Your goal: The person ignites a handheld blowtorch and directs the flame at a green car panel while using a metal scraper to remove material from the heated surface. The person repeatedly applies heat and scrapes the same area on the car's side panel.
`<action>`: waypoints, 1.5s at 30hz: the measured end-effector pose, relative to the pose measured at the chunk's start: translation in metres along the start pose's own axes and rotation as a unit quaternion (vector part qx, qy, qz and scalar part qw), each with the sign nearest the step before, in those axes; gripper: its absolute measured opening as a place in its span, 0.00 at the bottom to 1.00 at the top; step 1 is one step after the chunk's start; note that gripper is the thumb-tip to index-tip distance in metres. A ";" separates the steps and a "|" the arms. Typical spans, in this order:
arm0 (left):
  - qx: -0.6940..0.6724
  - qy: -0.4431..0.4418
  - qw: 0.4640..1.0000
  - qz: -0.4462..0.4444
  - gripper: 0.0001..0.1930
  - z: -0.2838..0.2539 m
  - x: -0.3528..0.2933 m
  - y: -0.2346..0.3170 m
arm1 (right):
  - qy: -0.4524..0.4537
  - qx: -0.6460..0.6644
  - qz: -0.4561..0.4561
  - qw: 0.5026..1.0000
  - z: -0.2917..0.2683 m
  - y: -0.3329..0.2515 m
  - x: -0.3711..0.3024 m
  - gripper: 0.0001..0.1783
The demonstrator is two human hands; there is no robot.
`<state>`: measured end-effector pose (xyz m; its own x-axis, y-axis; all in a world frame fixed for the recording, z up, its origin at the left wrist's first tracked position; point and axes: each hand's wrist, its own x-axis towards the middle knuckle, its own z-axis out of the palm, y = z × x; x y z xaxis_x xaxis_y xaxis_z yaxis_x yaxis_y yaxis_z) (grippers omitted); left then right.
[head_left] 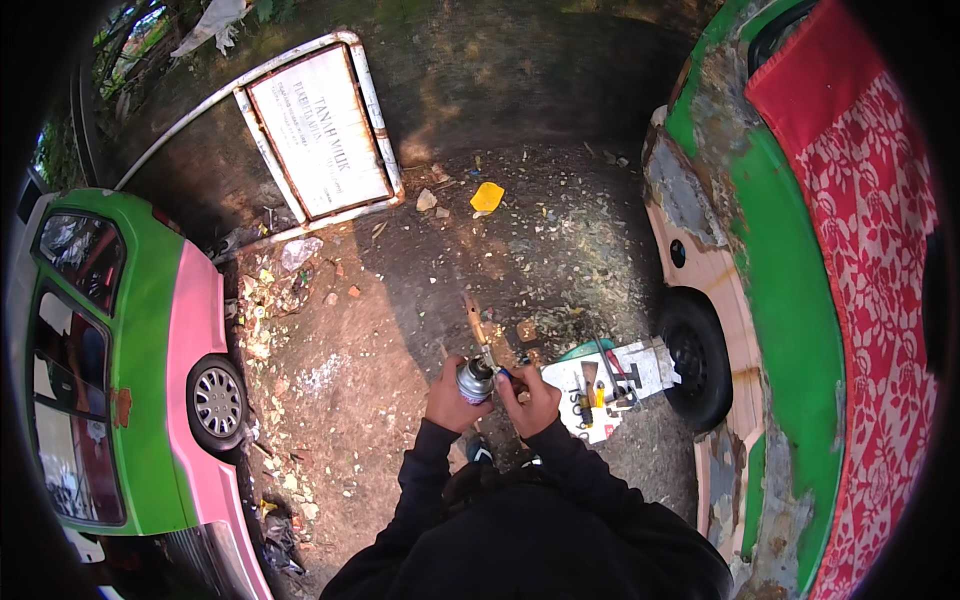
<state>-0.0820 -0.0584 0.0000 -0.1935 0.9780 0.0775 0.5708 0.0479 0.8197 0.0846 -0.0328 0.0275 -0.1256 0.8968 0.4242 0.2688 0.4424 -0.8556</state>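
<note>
Canister in left hand; white sign bears lettering.

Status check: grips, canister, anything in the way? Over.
Left grip closed around canister. Right grip at small blue piece beside its top. Yellow-handled tools on white panel, off to the right.

Your left hand hides part of the silver metal canister. Just right of that canister, your right hand covers most of a small blue object, its kind unclear. Well to the canister's right, a red-and-pink floral cloth runs off the lower edge.
</note>
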 end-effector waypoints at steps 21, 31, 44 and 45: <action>0.017 -0.051 0.998 0.025 0.41 -0.001 0.015 0.005 | 0.031 -0.011 0.092 0.995 0.005 0.009 -0.008 0.10; 0.003 -0.064 0.996 0.060 0.39 0.004 0.018 0.014 | 0.042 -0.004 0.081 0.996 -0.008 -0.002 -0.010 0.11; 0.013 -0.092 0.995 0.045 0.38 0.010 0.023 0.025 | 0.073 -0.033 0.094 0.992 -0.012 0.013 -0.015 0.14; 0.010 -0.091 0.995 0.050 0.38 0.010 0.023 0.026 | 0.075 -0.032 0.096 0.992 -0.012 0.014 -0.016 0.15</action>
<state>-0.0636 -0.0328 0.0177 0.0116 0.9985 0.0537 0.5962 -0.0500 0.8013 0.1015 -0.0409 0.0125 0.0755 0.9516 0.2978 0.3350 0.2570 -0.9065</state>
